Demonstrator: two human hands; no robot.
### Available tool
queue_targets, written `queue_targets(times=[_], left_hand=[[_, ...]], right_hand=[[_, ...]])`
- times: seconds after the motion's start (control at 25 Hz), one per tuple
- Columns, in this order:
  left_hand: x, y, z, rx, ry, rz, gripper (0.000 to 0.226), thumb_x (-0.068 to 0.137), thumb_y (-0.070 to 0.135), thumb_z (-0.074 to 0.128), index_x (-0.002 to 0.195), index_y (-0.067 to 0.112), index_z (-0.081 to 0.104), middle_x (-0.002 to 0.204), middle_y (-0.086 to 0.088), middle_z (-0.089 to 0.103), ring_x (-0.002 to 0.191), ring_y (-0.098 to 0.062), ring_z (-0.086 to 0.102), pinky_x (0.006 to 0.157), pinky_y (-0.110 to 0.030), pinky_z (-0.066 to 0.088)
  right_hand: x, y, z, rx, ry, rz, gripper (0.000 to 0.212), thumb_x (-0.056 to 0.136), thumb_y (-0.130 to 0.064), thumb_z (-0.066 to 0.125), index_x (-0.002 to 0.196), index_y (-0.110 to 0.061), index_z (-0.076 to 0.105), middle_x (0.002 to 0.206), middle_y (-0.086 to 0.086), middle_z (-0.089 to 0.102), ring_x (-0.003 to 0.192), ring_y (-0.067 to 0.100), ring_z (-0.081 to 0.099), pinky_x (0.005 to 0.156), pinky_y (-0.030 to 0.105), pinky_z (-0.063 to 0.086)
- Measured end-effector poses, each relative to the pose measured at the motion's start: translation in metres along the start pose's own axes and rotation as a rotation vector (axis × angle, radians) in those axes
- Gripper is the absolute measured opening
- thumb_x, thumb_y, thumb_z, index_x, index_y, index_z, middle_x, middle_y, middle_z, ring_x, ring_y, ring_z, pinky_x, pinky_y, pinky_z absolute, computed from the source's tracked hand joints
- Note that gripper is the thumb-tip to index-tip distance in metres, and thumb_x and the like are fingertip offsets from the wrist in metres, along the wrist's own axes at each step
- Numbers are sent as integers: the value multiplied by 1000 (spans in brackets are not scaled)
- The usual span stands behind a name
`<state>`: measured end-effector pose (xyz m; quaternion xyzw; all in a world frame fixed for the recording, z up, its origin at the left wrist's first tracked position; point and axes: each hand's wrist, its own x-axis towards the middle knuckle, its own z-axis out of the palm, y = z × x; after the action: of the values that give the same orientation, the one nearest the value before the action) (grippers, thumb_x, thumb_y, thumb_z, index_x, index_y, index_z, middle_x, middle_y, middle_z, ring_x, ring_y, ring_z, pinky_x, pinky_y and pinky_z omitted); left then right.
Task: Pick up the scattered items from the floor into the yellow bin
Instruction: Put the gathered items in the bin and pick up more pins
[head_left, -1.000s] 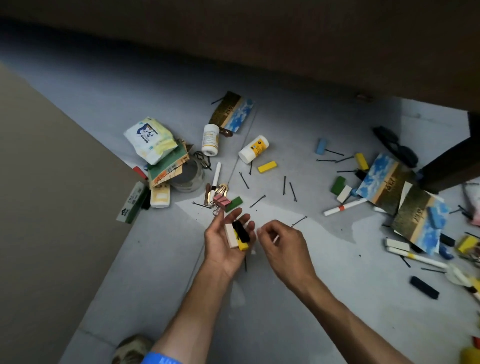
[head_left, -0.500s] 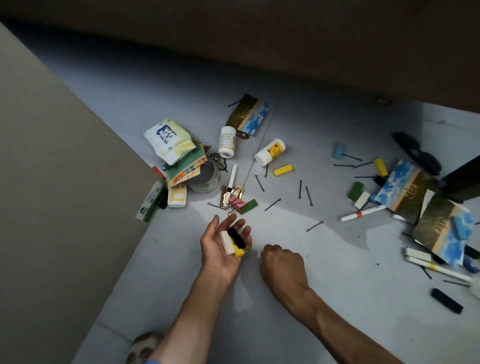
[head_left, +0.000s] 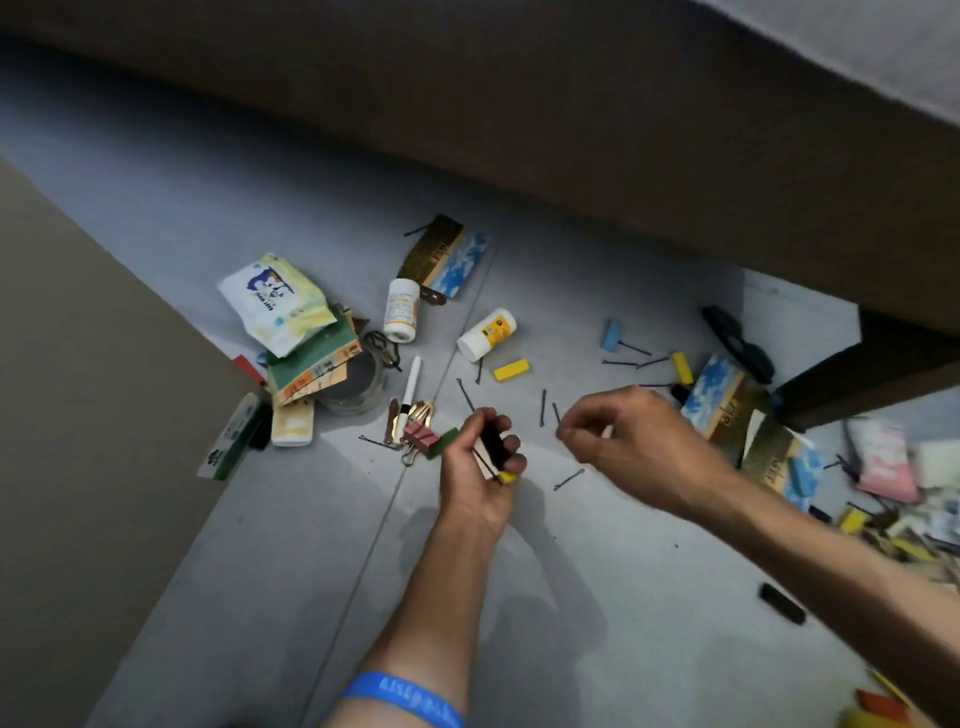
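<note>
My left hand (head_left: 480, 467) is curled around small blocks (head_left: 493, 447). Just right of it, my right hand (head_left: 631, 441) pinches toward hairpins (head_left: 543, 408), their long axes pointing away; whether it grips 1 is unclear. No yellow bin visible.

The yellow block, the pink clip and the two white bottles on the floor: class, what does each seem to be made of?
Yellow block: probably painted wood or plastic; flat, matt, sharp-edged.
Pink clip: likely coated metal, with thin wire handles.
White bottles: most likely plastic; smooth, opaque, printed labels.
</note>
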<state>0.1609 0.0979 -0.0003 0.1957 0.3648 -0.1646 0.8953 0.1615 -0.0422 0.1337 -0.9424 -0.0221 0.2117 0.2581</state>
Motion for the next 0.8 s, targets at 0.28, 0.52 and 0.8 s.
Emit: queue_targets(times=[0.28,0.52,0.8], left_hand=[[11,6,1,53,190,-6,36,100,40,46,72,18,47,60,-1,53,42,-12,46,38,-18,34],[5,41,-40,320,292,86,38,97,37,52,65,18,49,57,-3,52,41,-15,44,38,-20,33],[-4,48,-41,260,351,159,34,97,34,52,69,17,48,60,-4,54,44,-16,46,41,-21,33]], right_hand=[[-12,47,26,-100,-85,-26,14,87,-27,60,95,-30,71,89,-14,70,78,6,62,72,26,50],[122,59,66,-296,194,-185,52,83,-20,61,134,-16,52,135,7,53,114,31,51,95,38,42],[161,27,127,-285,187,-222,58,85,-42,61,135,-17,45,152,7,33,123,30,44,101,42,40]])
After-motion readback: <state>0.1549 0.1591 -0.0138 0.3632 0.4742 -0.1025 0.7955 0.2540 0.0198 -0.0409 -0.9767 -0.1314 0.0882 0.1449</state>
